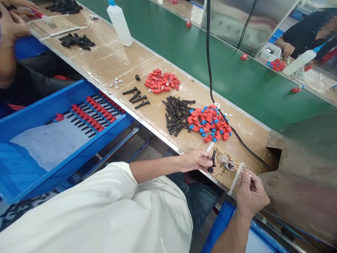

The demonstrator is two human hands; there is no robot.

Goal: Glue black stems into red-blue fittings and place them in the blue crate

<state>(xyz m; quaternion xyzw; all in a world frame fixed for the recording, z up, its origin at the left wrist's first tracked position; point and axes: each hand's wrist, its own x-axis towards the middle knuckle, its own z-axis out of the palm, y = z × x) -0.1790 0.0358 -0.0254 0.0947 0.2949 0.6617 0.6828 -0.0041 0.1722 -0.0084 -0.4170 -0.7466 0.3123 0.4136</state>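
- Left hand (pixel 196 160) pinches a black plastic pin (pixel 212 162) upright, low centre of the frame.
- Right hand (pixel 251 192), fingers closed, grips a thin swab stick (pixel 238 166) over a small clear cup (pixel 230 165).
- Just above on the desk (pixel 118 61): black pins pile (pixel 177 114), red-and-blue clips pile (pixel 210 123).
- Blue tray (pixel 39 140) lies at left.

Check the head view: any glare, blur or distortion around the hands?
Head view: even light, soft shadows; left hand with its black part is sharp, right hand too; bench edges bow from the wide lens; metal panel shows glare; far person's face blurred.
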